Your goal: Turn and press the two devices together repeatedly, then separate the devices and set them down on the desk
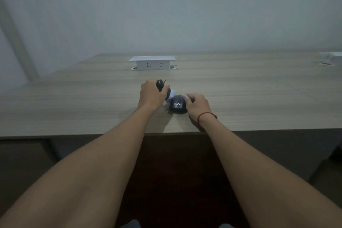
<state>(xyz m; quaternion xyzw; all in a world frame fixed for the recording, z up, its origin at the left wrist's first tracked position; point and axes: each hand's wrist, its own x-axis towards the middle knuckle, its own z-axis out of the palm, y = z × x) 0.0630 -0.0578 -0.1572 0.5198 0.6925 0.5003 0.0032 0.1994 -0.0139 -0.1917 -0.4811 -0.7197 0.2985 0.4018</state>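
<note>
The wooden desk (74, 102) fills most of what I see, and I take the white socket box (152, 63) standing at its far middle as my marker. A second white fitting (331, 57) sits far off to the right of that box, at the desk's back edge.

Nearer to me than the socket box, almost straight in front of it, lies the black mouse (178, 105) with white lettering on its shell, flat on the desk. My right hand (199, 104) is curled against its right side, fingers holding it down. A red string (206, 115) circles that wrist.

Just left of the mouse, between it and the socket box, my left hand (151, 94) is wrapped tight round a dark-topped cleaning tool (160, 84), whose pale lower end (171, 93) points down at the mouse's left front and seems to touch it; I can't quite tell.

I judge this to be the cleaning of the mouse, midway. The next stroke would call for a steady right hand and light pressure from the left.
</note>
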